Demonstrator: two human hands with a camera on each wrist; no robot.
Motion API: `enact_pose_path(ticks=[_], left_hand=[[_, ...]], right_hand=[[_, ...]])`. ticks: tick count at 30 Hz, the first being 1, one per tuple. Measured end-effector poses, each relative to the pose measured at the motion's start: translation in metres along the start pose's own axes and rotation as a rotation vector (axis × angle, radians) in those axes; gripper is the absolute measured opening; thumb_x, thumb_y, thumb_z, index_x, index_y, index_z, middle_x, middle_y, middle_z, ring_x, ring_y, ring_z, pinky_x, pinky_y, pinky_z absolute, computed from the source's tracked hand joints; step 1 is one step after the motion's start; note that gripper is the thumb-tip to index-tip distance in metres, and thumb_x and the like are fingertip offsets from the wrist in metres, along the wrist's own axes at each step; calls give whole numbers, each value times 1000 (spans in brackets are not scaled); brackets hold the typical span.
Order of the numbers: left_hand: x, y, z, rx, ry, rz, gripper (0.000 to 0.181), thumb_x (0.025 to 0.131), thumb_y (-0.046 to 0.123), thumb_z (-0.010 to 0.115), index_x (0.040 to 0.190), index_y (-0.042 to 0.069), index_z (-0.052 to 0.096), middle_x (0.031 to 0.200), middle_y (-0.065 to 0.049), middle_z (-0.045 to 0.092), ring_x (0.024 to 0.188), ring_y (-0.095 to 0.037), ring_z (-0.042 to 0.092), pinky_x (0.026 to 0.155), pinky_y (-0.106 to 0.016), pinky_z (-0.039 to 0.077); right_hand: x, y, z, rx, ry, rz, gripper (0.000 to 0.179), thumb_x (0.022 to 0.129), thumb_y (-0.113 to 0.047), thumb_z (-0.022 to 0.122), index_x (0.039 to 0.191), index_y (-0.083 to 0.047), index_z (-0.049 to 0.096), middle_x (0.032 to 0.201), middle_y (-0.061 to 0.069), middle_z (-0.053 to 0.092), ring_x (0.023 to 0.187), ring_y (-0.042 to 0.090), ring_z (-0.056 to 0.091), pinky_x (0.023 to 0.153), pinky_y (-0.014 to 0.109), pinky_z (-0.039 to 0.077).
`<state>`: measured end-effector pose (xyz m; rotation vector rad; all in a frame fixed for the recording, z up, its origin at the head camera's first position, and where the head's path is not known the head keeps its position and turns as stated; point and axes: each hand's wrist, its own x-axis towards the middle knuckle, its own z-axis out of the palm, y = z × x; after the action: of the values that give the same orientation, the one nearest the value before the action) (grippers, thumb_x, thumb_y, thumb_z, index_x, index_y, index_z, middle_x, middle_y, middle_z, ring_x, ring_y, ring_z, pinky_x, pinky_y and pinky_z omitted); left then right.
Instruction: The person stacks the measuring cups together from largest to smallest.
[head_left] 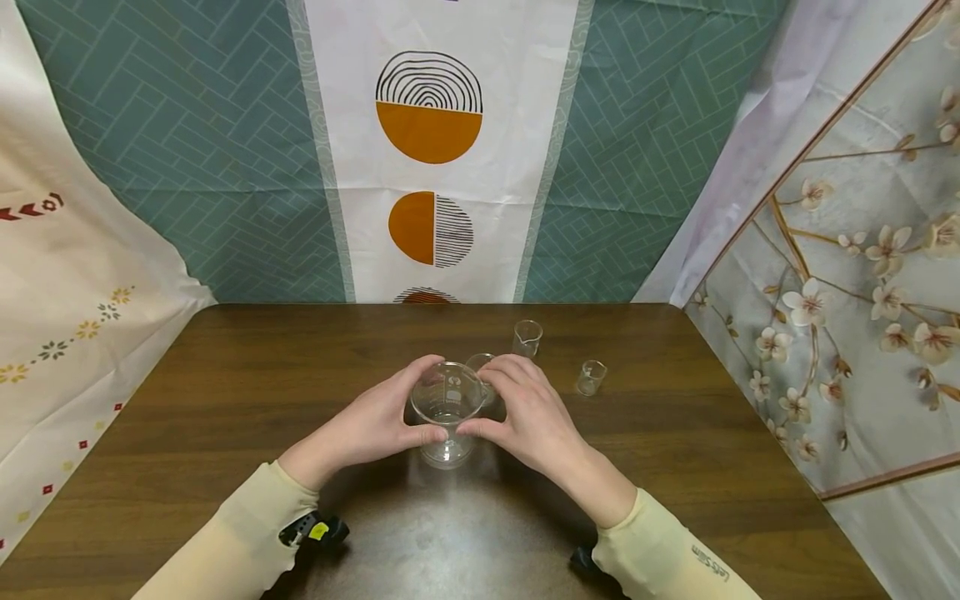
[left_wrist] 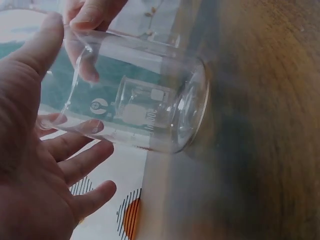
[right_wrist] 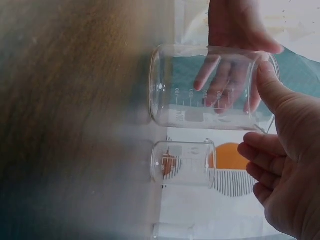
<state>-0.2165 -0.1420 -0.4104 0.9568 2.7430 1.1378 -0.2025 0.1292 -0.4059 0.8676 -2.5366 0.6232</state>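
I watched through the cameras as the left hand [head_left: 386,412] and the right hand [head_left: 534,408] held the big glass beaker [head_left: 447,396] between them. Each hand gripped it up near the rim, with the thumb in front and fingers round the side or back. The big glass beaker stood upright around the middle of the bench [head_left: 187,408], well apart from the back edge and both side edges.

The tightest spot I saw was by the right hand: the middle beaker [right_wrist: 184,164] stood just behind its fingers, partly hidden from the head camera. Past that hand stood the back beaker [head_left: 528,337], near the bench's far edge, and the right beaker [head_left: 591,377], a bit closer to me. On the left, a wide stretch of wood ran from the hand to the bench's edge.

The bench was dark brown, with a shiny patch at the front. Green cloth [head_left: 195,150] and a white strip [head_left: 442,179] with orange circles hung behind it. Cream cloth [head_left: 67,283] hung on the left, flowery cloth [head_left: 877,292] on the right.
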Motion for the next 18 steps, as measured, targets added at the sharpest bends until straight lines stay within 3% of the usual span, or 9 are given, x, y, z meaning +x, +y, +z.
enact_pose_path(ticks=[7,18], left_hand=[[1,2,6,8,40,26,100,85,40,99,161,14,40,144,-10,66,127,-30,66,103,-56,54],[2,4,9,-12,53,33,100,84,39,100,160,13,42,146,-9,66,128,-30,67,105,-56,54]], right_hand=[[-2,0,-2,-10,-3,-10,77,76,-53,99,130,-6,74,130,4,71,135,27,57,119,44,44],[-3,0,-6,-7,-8,-23,76,73,-48,102,129,-4,74,128,4,71,133,27,59,117,44,45]])
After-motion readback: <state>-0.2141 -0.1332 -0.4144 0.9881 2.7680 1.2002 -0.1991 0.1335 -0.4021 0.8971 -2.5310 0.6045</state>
